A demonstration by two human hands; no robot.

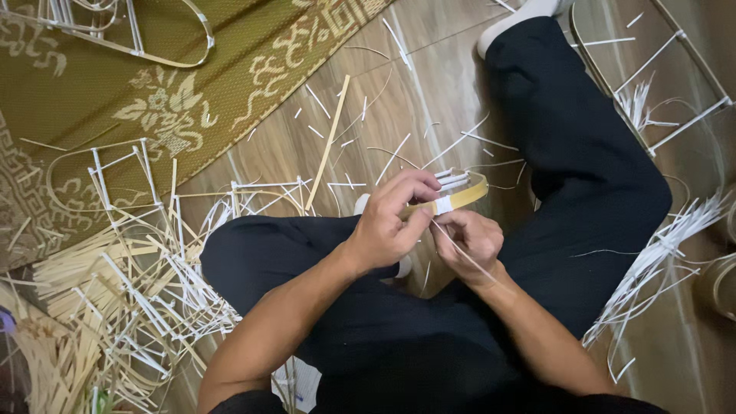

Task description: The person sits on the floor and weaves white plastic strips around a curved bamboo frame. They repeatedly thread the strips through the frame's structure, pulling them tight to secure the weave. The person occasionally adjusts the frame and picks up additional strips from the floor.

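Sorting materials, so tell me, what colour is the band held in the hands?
The band is pale yellow with a white wrap, seen in the head view.

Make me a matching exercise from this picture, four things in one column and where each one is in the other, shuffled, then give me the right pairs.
Things:
1. curved bamboo strip
2. patterned mat
3. pile of bamboo sticks
4. thin white strand

Places:
A. on the floor at the upper left
B. pinched in the right hand
C. held by the left hand above the lap
D. heaped on the floor at the lower left

Pairs: 1-C, 2-A, 3-D, 4-B
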